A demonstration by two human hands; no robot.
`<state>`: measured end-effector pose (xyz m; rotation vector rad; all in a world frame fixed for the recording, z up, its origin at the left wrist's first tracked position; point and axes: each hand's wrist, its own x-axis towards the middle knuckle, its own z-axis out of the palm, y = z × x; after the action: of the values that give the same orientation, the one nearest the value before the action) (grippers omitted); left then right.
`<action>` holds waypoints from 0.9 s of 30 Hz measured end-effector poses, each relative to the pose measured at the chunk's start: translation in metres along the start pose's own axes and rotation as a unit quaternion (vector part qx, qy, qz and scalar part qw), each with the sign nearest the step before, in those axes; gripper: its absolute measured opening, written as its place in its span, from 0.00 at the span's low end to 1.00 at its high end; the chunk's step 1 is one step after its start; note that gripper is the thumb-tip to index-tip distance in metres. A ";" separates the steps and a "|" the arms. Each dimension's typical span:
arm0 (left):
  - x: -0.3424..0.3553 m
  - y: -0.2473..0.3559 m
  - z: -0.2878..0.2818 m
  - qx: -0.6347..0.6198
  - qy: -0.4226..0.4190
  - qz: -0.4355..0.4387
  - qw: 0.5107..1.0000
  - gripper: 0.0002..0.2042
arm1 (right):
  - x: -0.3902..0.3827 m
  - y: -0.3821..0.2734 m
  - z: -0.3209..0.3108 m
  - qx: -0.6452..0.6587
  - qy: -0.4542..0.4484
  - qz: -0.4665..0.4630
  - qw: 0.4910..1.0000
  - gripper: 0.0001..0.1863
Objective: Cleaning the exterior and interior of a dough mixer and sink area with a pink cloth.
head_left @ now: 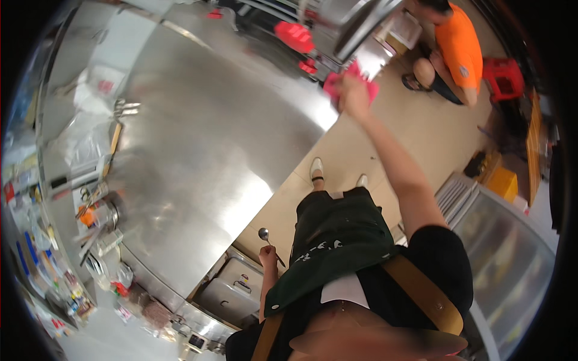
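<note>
My left hand (268, 257) is closed around the handle of a metal spoon (264, 234), low beside my dark green apron (337, 231); the spoon's bowl points up and away from me. My right arm stretches far forward. At its end my right hand (353, 96), somewhat blurred, grips a bright pink cloth (371, 93) that shows on both sides of the fingers. The cloth is beside the far corner of the steel worktop (198, 138), close to a blurred steel appliance (346, 27). Whether the cloth touches the appliance I cannot tell.
A person in an orange shirt (460, 45) crouches at the far right, near a red plastic stool (503, 78). A steel sink (229, 295) lies left of me. Bags, containers and utensils crowd the left side. A glass-topped cabinet (506, 240) stands to my right.
</note>
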<state>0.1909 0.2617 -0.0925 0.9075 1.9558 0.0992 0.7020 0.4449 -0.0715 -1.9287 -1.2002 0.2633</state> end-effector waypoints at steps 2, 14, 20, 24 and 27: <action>-0.001 0.001 0.007 0.027 0.008 -0.007 1.000 0.08 | -0.057 -0.042 0.030 -0.123 0.003 -0.164 0.979 0.05; -0.001 -0.028 0.012 -0.096 0.061 -0.052 0.992 0.09 | 0.074 -0.125 0.086 -0.101 0.024 -0.193 0.976 0.12; -0.031 -0.053 0.019 -0.097 0.075 -0.167 0.978 0.10 | 0.202 -0.137 0.133 -0.246 0.032 -0.507 0.825 0.10; -0.042 -0.072 0.023 -0.094 0.078 -0.209 0.970 0.10 | 0.249 -0.108 0.167 -0.527 -0.003 -0.482 0.700 0.14; -0.047 -0.060 0.026 -0.069 0.081 -0.203 0.973 0.10 | 0.264 -0.112 0.183 -0.546 0.089 -0.414 0.723 0.16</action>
<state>0.1914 0.1813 -0.0981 0.4064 2.2169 0.0720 0.6654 0.7819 -0.0425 -1.9022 -2.1952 -1.3641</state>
